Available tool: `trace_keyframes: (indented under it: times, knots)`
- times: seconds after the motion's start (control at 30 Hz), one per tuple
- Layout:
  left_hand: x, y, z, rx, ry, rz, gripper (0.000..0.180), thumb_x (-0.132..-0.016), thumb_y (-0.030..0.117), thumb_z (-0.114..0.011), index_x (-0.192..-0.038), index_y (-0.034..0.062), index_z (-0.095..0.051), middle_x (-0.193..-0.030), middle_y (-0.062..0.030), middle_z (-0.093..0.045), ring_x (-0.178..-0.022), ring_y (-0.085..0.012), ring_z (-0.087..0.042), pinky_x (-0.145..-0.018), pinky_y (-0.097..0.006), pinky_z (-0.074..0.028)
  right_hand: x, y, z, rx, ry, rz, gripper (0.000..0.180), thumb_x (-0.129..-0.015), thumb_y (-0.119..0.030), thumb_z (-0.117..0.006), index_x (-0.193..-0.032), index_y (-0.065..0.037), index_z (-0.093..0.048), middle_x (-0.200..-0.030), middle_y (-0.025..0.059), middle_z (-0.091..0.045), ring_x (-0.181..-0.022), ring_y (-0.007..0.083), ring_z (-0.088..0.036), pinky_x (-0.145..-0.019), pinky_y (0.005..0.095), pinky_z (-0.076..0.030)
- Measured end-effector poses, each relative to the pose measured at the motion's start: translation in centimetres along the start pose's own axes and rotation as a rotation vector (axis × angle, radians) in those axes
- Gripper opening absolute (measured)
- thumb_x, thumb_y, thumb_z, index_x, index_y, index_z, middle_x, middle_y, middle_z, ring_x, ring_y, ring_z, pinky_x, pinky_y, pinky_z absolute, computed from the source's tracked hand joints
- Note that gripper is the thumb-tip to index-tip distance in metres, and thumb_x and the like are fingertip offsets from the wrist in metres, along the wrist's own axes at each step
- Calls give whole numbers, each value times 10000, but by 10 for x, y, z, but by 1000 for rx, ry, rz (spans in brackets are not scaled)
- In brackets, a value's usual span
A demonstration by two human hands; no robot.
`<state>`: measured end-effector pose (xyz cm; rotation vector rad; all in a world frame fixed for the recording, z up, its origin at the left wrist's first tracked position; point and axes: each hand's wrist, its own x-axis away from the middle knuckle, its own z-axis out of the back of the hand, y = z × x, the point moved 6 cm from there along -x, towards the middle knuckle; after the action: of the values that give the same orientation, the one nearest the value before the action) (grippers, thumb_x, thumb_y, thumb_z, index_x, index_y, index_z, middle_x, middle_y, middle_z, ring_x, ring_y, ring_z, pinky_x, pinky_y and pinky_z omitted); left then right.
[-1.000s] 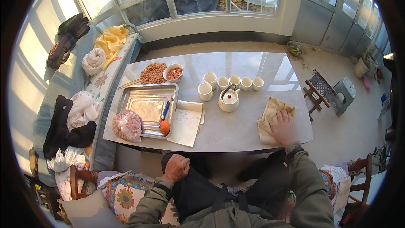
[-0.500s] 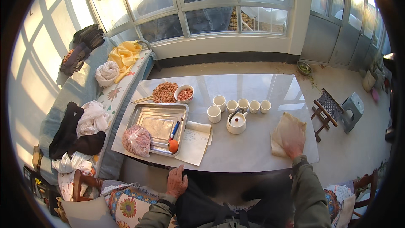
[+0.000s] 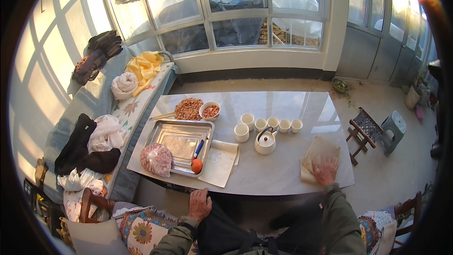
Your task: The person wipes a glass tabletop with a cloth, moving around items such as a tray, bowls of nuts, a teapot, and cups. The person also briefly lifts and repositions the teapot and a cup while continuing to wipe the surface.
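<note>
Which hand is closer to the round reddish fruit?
Left. The left hand is on the near side of the fruit, by the table edge; the right hand is on the beige cloth, far to the fruit's right.

The right hand (image 3: pixel 324 172) is blurred, its fingers (image 3: pixel 324 163) smeared at the edges, and they hide part of the folded beige cloth (image 3: pixel 310 158) beneath. Handwriting on the cream paper sheets (image 3: pixel 221 160) is too small to read. A clear plastic bag of pinkish nuts (image 3: pixel 156 159) covers one corner of the rectangular metal tray (image 3: pixel 181 137). Both olive-green jacket sleeves (image 3: pixel 344 222) run off the lower edge. At right, the brown wooden chair (image 3: pixel 409 203) is cut off by the dark rim.
</note>
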<state>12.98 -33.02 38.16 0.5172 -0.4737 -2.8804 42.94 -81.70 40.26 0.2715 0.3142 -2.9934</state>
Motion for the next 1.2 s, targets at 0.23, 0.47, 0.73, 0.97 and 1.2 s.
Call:
trace_keyframes:
  times: [0.23,0.47,0.73,0.97,1.2]
  knots:
    - [1,2,3,4,24,-7,434,-881,153,-710,-1280,-14,-676,-1091,-191,-710,-1094,-376,-662,-1033,-489,-489,7,-6,7,-68,51,17,719,-970,-437,-673,-1572,-68,-535,-1668,159,-472,-1563,431,-364,-1285,608,-243]
    - [0,1,4,33,25,-2,428,-883,173,-714,-1274,-1,-690,-1094,-197,-722,-1101,-369,-671,-1033,-490,-494,10,-11,11,-87,96,41,701,-961,-425,-685,-1545,-60,-550,-1654,164,-481,-1560,437,-366,-1282,625,-237]
    - [0,2,3,29,21,9,427,-887,178,-709,-1276,5,-688,-1091,-190,-724,-1096,-366,-672,-1034,-492,-491,13,-10,8,-75,95,11,704,-931,-414,-706,-1521,-55,-570,-1627,162,-505,-1546,420,-381,-1278,592,-263]
    - [1,2,4,31,55,-12,421,-876,137,-729,-1272,4,-681,-1082,-156,-722,-1075,-361,-663,-1015,-490,-491,18,-12,7,-86,72,18,727,-946,-453,-688,-1548,-68,-557,-1656,148,-485,-1564,433,-362,-1276,653,-232]
    - [1,1,3,26,59,-15,423,-873,134,-729,-1271,-5,-686,-1083,-162,-722,-1071,-361,-662,-1013,-491,-489,33,-20,4,-79,33,27,735,-951,-483,-681,-1543,-65,-565,-1668,144,-471,-1576,428,-338,-1266,674,-223]
